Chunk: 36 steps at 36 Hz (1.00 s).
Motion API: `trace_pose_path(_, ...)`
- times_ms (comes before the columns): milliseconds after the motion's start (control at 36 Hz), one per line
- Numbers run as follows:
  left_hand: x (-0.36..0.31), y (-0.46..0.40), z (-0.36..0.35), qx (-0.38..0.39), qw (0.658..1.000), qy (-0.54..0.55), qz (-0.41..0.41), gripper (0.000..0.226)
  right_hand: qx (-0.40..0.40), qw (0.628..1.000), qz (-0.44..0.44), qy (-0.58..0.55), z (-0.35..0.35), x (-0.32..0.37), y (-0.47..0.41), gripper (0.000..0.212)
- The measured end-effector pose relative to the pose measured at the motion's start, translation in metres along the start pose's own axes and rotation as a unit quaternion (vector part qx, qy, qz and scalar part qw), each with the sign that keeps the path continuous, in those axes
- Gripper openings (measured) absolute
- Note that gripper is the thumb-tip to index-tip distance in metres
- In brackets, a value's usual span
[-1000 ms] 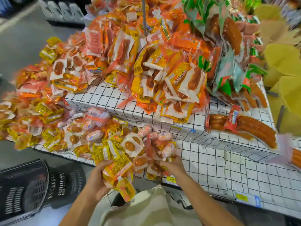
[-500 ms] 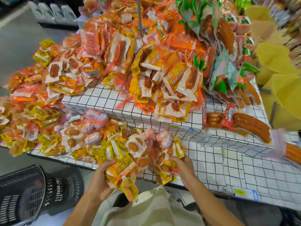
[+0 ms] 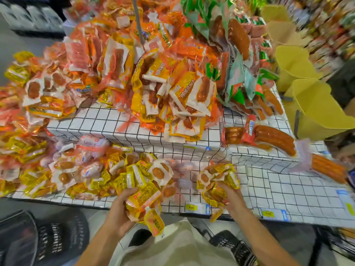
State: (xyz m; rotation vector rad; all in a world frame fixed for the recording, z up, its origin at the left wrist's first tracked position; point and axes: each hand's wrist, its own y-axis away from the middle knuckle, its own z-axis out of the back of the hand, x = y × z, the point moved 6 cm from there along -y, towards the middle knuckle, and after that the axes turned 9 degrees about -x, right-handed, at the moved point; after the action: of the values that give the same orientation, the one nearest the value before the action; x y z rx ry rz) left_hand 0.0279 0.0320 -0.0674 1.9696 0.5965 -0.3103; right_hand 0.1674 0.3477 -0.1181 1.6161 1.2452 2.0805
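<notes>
Clamping the left grip (image 3: 117, 214) round a fistful of yellow packets (image 3: 143, 200), holding it at the front edge of the table (image 3: 278, 189) and letting one packet dangle below the edge. Clamping the right grip (image 3: 233, 198) on a second bunch (image 3: 217, 179) of the same packets, holding it seemingly just above the gridded cloth, a little apart from the packet heap (image 3: 86, 173) lying to the left. Standing beside a black basket (image 3: 57, 240) on the floor at lower left, showing an inside too dark and blurred for telling any contents. Facing a raised step (image 3: 107, 121) carrying bigger orange and yellow sausage packs (image 3: 172, 93), with long sausages (image 3: 274, 139) lying just right of it.
</notes>
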Motion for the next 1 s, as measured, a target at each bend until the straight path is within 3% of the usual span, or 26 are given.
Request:
trace_pose_path(222,0.005,-0.002,-0.009,-0.003,1.0,-0.007,-0.012,0.052,0.018,1.0,0.0,0.017,0.006,-0.001,0.001,0.048)
trace_pose_path(333,0.009,0.0,-0.013,-0.03,0.999,-0.004,-0.024,0.034,0.015,0.999,-0.012,0.026,0.012,0.002,-0.008,0.054)
trace_pose_path(500,0.019,0.006,-0.022,-0.061,0.998,-0.019,-0.027,0.04,0.02,0.999,-0.035,0.012,0.021,0.004,-0.013,0.064)
trace_pose_path(722,0.016,0.014,-0.033,-0.03,0.998,-0.02,-0.046,0.023,0.085,0.995,-0.007,-0.044,0.031,0.017,0.008,0.052)
trace_pose_path(917,-0.008,0.023,-0.032,-0.002,0.997,-0.052,-0.061,0.025,0.073,0.991,0.023,-0.114,0.042,0.01,0.042,0.034)
trace_pose_path(1000,-0.02,0.025,-0.029,0.008,0.996,-0.064,-0.056,0.024,0.058,0.986,0.042,-0.148,0.04,0.003,0.063,0.042)
